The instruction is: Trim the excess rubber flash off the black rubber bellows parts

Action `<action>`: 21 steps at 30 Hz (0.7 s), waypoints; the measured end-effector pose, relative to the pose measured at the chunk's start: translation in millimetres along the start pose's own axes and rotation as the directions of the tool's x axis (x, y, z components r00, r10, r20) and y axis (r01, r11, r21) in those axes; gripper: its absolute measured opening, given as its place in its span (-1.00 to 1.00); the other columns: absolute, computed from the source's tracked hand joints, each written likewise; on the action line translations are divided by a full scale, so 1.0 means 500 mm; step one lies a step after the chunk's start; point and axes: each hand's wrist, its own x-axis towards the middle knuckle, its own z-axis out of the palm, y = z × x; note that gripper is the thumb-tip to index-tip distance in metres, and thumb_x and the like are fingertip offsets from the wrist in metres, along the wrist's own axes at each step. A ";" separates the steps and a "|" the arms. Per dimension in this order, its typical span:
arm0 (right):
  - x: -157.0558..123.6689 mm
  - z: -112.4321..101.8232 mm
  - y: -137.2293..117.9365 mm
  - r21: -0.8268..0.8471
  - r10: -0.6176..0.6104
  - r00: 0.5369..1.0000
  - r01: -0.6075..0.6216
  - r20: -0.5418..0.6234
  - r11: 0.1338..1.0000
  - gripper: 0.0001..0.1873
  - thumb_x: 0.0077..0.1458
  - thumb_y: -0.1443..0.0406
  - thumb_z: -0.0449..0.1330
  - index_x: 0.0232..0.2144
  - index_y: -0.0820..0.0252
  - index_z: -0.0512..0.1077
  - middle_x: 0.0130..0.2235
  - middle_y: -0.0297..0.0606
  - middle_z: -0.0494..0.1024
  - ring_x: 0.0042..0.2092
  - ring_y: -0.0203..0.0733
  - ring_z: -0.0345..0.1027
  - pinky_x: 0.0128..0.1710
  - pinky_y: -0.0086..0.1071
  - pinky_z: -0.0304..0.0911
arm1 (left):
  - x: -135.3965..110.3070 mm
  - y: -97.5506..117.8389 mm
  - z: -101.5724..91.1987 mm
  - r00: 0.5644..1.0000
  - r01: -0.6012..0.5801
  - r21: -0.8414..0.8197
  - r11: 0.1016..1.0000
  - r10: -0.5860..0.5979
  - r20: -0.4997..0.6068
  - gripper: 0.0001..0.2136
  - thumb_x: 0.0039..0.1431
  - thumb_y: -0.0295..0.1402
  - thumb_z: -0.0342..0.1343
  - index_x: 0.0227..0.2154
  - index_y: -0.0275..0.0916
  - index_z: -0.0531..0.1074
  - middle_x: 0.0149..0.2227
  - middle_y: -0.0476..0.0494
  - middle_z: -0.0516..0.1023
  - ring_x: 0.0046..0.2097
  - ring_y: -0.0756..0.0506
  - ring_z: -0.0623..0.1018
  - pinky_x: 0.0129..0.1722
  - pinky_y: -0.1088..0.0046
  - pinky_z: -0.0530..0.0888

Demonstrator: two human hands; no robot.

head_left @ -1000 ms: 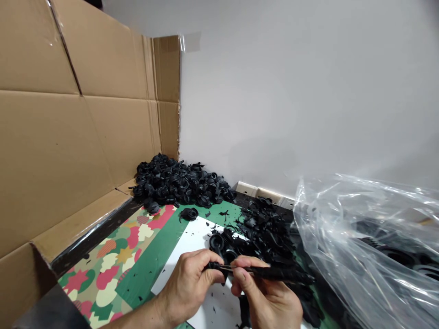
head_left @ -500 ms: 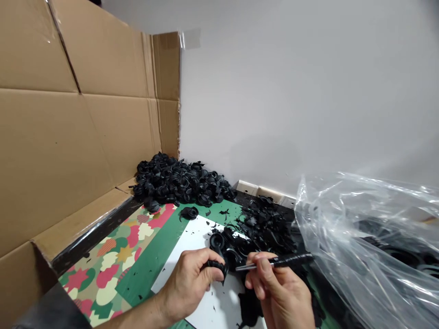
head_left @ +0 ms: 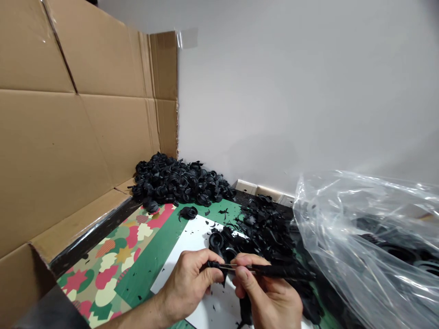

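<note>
My left hand is closed on a small black ribbed rubber part, pinched between thumb and fingers above a white sheet. My right hand grips a slim black-handled knife; its thin blade points left and touches the rubber part. Both hands meet low in the middle of the view. Just beyond them lies a heap of black rubber scraps and parts.
A larger pile of black rubber parts sits in the far corner against a tall cardboard wall. A clear plastic bag holding more black parts fills the right side. A colourful green mat covers the table.
Half a second ago my right hand had drawn the knife away to the right; now the blade is back against the rubber part, as it was one second ago.
</note>
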 end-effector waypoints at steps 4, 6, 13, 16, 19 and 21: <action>-0.008 0.007 0.004 -0.007 -0.143 0.989 0.143 0.026 0.990 -0.85 -0.03 0.18 0.33 -0.46 0.12 0.51 -0.44 -0.36 0.51 -0.62 -0.38 0.24 -0.61 -0.46 0.16 | -0.002 0.004 0.003 1.000 -0.001 0.031 1.000 0.001 0.000 -0.88 0.02 -0.43 0.09 -0.44 -0.31 0.53 -0.62 0.04 0.36 -0.60 0.05 0.30 -0.59 0.57 0.24; -0.008 0.007 -0.002 -0.081 -0.270 0.961 0.275 0.065 0.958 -0.88 0.05 0.20 0.27 -0.48 0.08 0.50 -0.47 -0.37 0.49 -0.58 -0.32 0.27 -0.57 -0.43 0.18 | -0.006 0.007 0.006 1.000 -0.014 0.060 0.998 0.014 0.013 -0.88 0.01 -0.45 0.09 -0.46 -0.31 0.53 -0.63 0.05 0.35 -0.59 0.05 0.29 -0.59 0.57 0.23; 0.022 -0.029 -0.032 -0.400 -0.322 0.941 0.254 -0.109 0.880 -0.74 0.03 0.07 0.25 -0.45 0.12 0.48 -0.53 -0.35 0.47 -0.61 -0.27 0.28 -0.55 -0.38 0.18 | -0.011 0.008 0.008 1.000 0.006 0.046 0.999 -0.007 0.027 -0.84 -0.01 -0.36 0.13 -0.41 -0.34 0.52 -0.64 0.04 0.33 -0.62 0.05 0.29 -0.61 0.56 0.22; 0.029 -0.035 -0.033 -0.238 -0.140 0.967 0.088 -0.212 0.967 -0.63 -0.05 -0.01 0.30 -0.39 0.17 0.48 -0.64 -0.40 0.44 -0.57 -0.22 0.34 -0.51 -0.37 0.23 | -0.010 0.006 0.007 0.999 0.037 0.006 0.999 -0.037 0.014 -0.82 -0.03 -0.34 0.15 -0.40 -0.35 0.52 -0.62 0.03 0.35 -0.62 0.05 0.30 -0.62 0.56 0.21; 0.031 -0.035 -0.033 0.001 -0.060 0.981 0.061 -0.182 0.998 -0.63 -0.08 0.01 0.34 -0.40 0.19 0.47 -0.52 -0.37 0.51 -0.56 -0.29 0.37 -0.50 -0.41 0.27 | -0.007 0.001 0.005 0.999 0.033 -0.035 0.999 -0.033 0.015 -0.80 -0.03 -0.30 0.16 -0.39 -0.35 0.51 -0.60 0.02 0.36 -0.61 0.05 0.32 -0.61 0.57 0.22; 0.031 -0.035 -0.036 0.149 -0.066 0.995 0.077 -0.076 0.986 -0.67 -0.06 0.05 0.35 -0.45 0.20 0.47 -0.42 -0.34 0.53 -0.54 -0.28 0.42 -0.50 -0.39 0.35 | -0.006 -0.004 0.004 1.000 0.023 -0.056 0.998 -0.022 0.022 -0.78 -0.02 -0.28 0.17 -0.36 -0.35 0.51 -0.60 0.03 0.36 -0.60 0.05 0.32 -0.61 0.57 0.23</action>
